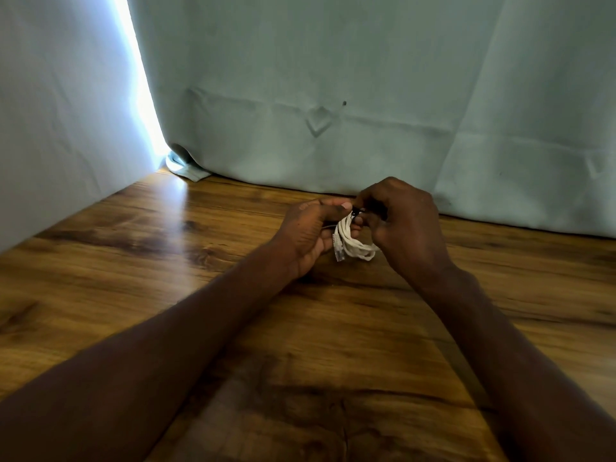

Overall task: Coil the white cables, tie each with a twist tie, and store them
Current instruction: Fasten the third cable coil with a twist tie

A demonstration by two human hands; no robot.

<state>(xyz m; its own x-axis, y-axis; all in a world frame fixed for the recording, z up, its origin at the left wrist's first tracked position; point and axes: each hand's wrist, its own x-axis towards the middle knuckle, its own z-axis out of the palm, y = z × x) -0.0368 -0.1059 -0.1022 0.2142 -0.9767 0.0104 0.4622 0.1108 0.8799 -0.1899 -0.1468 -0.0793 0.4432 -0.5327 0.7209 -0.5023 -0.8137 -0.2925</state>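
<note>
Two hands near counter [200, 295] back edge, left grip [311, 233] closed on coiled white cable [353, 243], right grip [405, 221] pinching dark twist tie [356, 213] at coil top.

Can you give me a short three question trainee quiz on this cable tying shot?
1. True or false: the coiled white cable lies alone on the wooden table.
2. Which hand pinches the small dark piece, seemingly a twist tie, at the coil's top?
A left hand
B right hand
C neither
3. Fill in: a clear ____ hangs from the coil's lower left.

Key: 1 false, both hands hold it; 2 B; 3 plug.
</note>
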